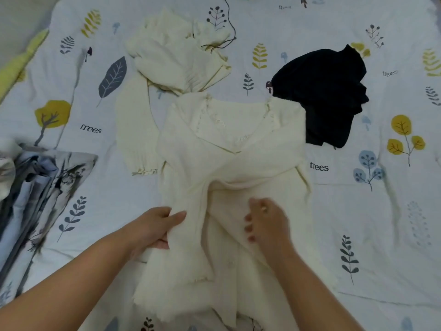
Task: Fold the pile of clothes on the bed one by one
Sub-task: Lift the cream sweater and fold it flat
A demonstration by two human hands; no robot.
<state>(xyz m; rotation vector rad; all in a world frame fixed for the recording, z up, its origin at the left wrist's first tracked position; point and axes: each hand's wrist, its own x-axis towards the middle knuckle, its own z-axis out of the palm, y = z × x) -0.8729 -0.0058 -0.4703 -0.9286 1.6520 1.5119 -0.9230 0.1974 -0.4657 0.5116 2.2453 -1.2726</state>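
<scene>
both forearms reach in from the near edge of the bed (358, 211) to a cream knit garment (229, 149) spread lengthways along the middle, collar toward the far edge and hem toward the near one. the left hand (155, 225) pinches the garment's left side fold between thumb and fingers, so that grip is narrow and holding cloth; the right hand (267, 220) lies on the middle of the fabric with fingers curled, and whether it pinches the knit or only presses it cannot be told. one sleeve (136, 130) sprawls out toward the left edge, not yet tucked in, and likely to bunch under the body if the side is folded over now. the knit looks soft and stretchy, so a pull from one side alone would probably skew the fold and drag the collar off line. a second cream piece (176, 53) touches the collar end and could be dragged along. a dark garment (329, 91) lies just beside the right shoulder, close enough to get caught. a printed grey-blue cloth (35, 187) sits at the left edge, well apart.
</scene>
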